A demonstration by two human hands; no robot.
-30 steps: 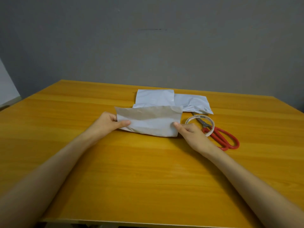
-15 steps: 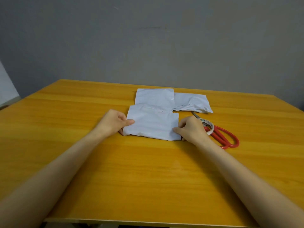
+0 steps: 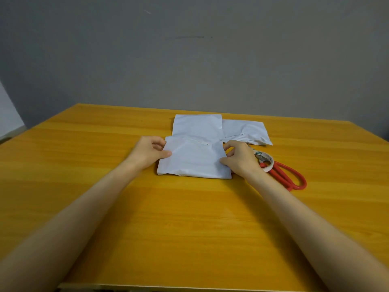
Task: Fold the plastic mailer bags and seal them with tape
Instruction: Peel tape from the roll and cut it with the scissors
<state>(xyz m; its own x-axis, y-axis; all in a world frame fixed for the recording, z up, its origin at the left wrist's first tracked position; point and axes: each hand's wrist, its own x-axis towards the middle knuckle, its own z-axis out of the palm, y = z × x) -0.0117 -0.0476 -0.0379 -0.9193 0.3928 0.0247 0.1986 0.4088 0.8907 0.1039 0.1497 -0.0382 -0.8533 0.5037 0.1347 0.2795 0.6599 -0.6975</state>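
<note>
A yellow wooden surface (image 3: 189, 228) stands before a grey wall (image 3: 189, 60). At frame centre a folded white mailer bag (image 3: 193, 161) lies flat, with the left hand (image 3: 147, 153) pinching its left edge and the right hand (image 3: 240, 159) its right edge. A tape roll (image 3: 267, 164) and red scissors (image 3: 288, 178) lie just right.

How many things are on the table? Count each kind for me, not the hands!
white mailer bags: 3
tape roll: 1
red scissors: 1
Total: 5
</note>
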